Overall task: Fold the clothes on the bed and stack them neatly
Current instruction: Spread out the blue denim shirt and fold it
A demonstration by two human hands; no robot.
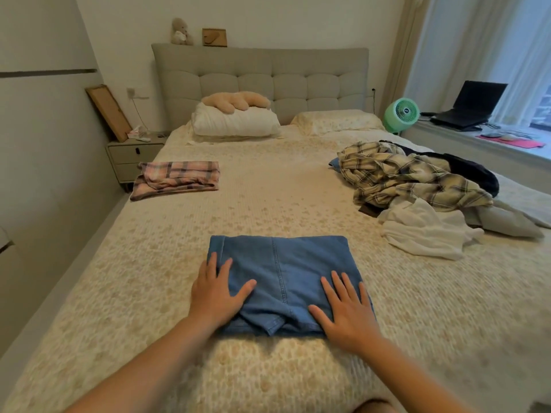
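left hand [215, 293] and right hand [347, 311] flat, fingers spread, pressing folded denim shorts [283, 272], unfolded clothes pile [417, 186] far right on bed [268, 189]

On the bed [268, 189], the folded shorts [283, 263] lie at six o'clock, nearest the person, with the left hand [216, 289] flat on their left edge and the right hand [347, 311] flat on their right. A folded garment [176, 178] sits at ten o'clock. A heap of unfolded clothes [417, 186] lies at two o'clock. Pillows [235, 122] lie at twelve, against the headboard [268, 76].
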